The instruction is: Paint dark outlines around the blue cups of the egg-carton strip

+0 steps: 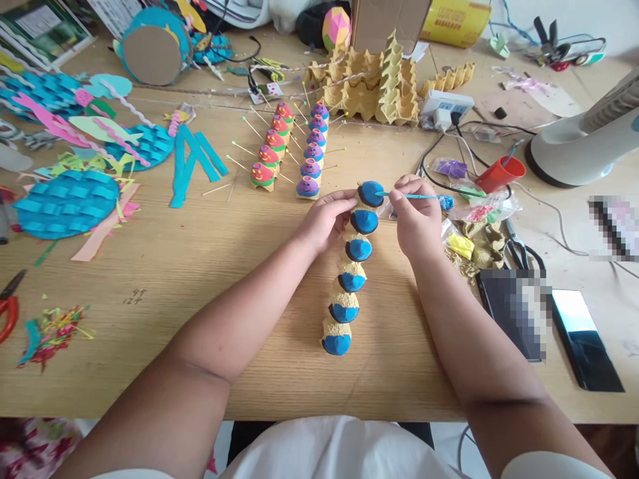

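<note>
A strip of egg carton cups lies lengthwise before me, its bumps covered with blue and black clay. My left hand grips the strip's far end from the left side, fingers partly hidden behind it. Between the thumb and fingers of my right hand is a thin blue modelling tool. Its tip touches the blue clay on the farthest bump. Beyond my left hand stand two finished-looking caterpillars, one red and green, one purple, both stuck with ball-headed sticks.
Egg cartons stand at the back. To the right are a red cup, yellow clay, black scissors, a phone and a white lamp base. Blue woven paper fish and paper strips lie left.
</note>
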`<state>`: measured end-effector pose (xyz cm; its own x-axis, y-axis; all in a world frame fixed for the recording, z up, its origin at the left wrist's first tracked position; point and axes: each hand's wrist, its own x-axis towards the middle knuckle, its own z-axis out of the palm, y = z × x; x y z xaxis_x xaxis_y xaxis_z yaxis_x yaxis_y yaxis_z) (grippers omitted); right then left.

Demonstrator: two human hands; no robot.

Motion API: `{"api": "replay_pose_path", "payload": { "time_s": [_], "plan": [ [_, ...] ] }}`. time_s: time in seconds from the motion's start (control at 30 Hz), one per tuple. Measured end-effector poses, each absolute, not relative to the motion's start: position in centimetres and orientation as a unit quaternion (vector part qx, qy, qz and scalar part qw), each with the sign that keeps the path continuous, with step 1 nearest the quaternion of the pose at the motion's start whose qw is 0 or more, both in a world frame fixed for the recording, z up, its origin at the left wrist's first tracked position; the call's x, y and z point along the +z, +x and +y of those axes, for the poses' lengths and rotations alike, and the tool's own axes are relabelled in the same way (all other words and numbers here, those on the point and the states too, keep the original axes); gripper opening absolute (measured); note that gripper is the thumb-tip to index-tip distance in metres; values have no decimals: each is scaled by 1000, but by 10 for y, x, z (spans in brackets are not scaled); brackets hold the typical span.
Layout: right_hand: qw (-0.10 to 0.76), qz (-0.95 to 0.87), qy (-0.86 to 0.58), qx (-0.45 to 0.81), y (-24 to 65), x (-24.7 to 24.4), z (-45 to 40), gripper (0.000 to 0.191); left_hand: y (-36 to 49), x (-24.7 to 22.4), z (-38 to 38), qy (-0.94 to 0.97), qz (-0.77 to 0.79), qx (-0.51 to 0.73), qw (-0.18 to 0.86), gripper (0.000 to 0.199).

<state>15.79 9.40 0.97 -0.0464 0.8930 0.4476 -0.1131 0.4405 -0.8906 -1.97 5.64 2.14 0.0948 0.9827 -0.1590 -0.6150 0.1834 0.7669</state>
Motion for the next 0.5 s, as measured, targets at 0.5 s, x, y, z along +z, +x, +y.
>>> {"api": "replay_pose_path", "payload": {
  "time_s": [0.5],
  "plan": [
    [545,-683,-351,337,161,13,87,43,-21,29,54,230,369,583,686,15]
  ]
}}
